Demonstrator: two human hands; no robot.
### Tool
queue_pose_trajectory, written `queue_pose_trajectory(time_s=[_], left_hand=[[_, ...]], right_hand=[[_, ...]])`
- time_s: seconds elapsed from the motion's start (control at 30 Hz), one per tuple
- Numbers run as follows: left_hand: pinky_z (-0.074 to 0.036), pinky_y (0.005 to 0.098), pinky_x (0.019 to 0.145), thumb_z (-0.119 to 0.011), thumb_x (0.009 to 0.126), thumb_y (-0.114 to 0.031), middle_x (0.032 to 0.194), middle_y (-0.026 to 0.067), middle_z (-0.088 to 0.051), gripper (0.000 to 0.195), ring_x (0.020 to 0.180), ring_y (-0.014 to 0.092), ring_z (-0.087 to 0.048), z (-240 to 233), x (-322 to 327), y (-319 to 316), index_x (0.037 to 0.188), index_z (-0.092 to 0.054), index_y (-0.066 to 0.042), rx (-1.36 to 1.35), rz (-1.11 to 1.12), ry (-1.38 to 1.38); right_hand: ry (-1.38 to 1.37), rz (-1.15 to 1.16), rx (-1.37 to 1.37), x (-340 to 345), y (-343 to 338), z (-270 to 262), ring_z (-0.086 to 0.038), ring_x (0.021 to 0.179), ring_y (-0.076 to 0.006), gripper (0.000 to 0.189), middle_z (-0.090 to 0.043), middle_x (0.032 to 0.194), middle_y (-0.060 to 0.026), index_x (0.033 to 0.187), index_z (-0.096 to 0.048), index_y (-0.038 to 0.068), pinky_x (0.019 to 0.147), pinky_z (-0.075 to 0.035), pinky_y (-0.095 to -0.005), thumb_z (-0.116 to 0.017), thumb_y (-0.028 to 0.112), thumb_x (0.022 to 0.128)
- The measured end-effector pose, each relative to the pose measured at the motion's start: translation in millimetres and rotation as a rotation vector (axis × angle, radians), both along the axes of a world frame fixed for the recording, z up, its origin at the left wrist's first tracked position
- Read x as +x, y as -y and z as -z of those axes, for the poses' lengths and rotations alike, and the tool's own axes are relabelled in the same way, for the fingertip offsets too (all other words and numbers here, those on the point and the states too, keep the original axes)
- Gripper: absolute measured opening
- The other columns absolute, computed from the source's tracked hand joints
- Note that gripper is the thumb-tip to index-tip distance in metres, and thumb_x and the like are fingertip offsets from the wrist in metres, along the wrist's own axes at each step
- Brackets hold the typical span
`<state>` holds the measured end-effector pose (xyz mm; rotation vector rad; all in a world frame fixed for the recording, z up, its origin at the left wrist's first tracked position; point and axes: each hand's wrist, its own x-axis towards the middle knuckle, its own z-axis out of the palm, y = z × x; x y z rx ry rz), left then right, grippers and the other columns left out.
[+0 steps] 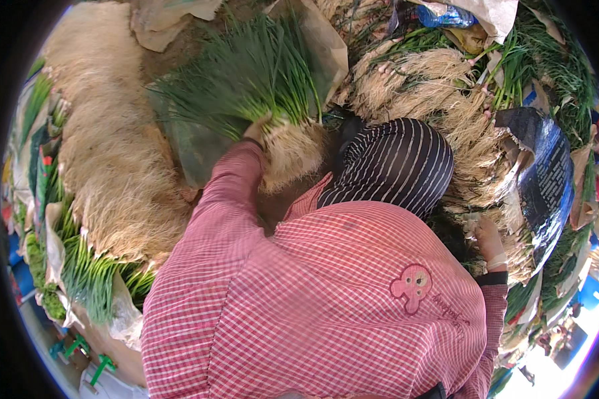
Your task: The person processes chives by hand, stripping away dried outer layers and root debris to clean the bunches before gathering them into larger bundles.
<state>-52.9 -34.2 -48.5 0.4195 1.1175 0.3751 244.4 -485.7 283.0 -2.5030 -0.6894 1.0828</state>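
My left hand [257, 130], in a pink checked sleeve, is closed around the base of a bunch of green-leaved plants [274, 75]. Their long pale roots [293, 152] hang towards me. The fingertips are partly hidden among the stalks. Over at the right, my right hand [489, 239], with a pale band at the wrist, is at the edge of a heap of rooted plants [459, 134], some with small pinkish bulbs. Its fingers are blurred, so I cannot tell whether they hold anything.
A long, thick row of rooted plants [110, 129] lies at the left, roots up, leaves outward. Plastic sheeting [194, 149] lies under the held bunch. A dark striped cloth [399, 159] bulges in front of me. A blue-black woven sack [544, 179] and a plastic bottle [444, 17] are at the right.
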Motion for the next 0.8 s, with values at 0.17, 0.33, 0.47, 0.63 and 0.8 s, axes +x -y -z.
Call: queue_pose_trajectory(time_s=[0.17,0.33,0.47,0.63,0.8], left_hand=[[-0.030,0.0481,0.109,-0.071,0.076,-0.056,0.151,0.0182,-0.029,0.096,0.137,0.030,-0.031,22.3,8.1,12.2,0.145,-0.031,-0.003,-0.262,0.045,-0.058],[-0.050,0.0369,0.092,-0.061,0.088,-0.049,0.119,0.0136,-0.061,0.060,0.103,0.026,-0.060,77.0,-4.9,-0.2,0.129,-0.053,-0.005,-0.507,0.089,0.617],[-0.048,0.0355,0.091,-0.058,0.090,-0.048,0.121,0.0086,-0.057,0.054,0.103,0.022,-0.056,134.8,-32.9,-36.6,0.126,-0.053,-0.008,-0.413,0.298,0.431],[-0.047,0.0341,0.087,-0.057,0.091,-0.046,0.118,0.0061,-0.057,0.048,0.100,0.018,-0.055,126.7,13.9,-63.5,0.122,-0.054,-0.009,-0.161,0.452,0.170],[-0.048,0.0329,0.079,-0.058,0.091,-0.043,0.111,0.0060,-0.059,0.043,0.093,0.017,-0.056,38.7,56.6,-72.4,0.117,-0.056,-0.009,0.212,0.629,-0.199]], right_hand=[[0.282,-0.262,-0.162,-10.5,-24.7,7.3,-0.063,0.085,-0.0267,0.030,-0.066,0.092,-0.0163,0.109,-0.061,0.001,0.076,-0.048,-0.0371,-0.053,0.022,0.090],[0.363,-0.126,-0.234,-19.1,-34.0,0.3,-0.059,0.103,-0.0362,0.034,-0.061,0.111,-0.0230,0.111,-0.061,0.003,0.087,-0.047,-0.0407,-0.057,0.028,0.089],[0.649,-0.134,-0.137,-11.9,-7.3,1.2,-0.060,0.101,-0.0301,0.033,-0.063,0.106,-0.0201,0.113,-0.060,0.003,0.084,-0.049,-0.0395,-0.053,0.029,0.093],[0.931,-0.428,-0.816,26.1,-9.0,-15.0,-0.058,0.101,-0.0255,0.039,-0.062,0.110,-0.0119,0.127,-0.052,0.004,0.080,-0.052,-0.0382,-0.051,0.024,0.092],[0.907,0.175,-0.066,53.3,-34.0,-33.7,-0.030,0.138,-0.0335,0.062,-0.035,0.147,-0.0185,0.143,-0.030,0.003,0.111,-0.029,-0.0462,-0.048,0.035,0.093]])
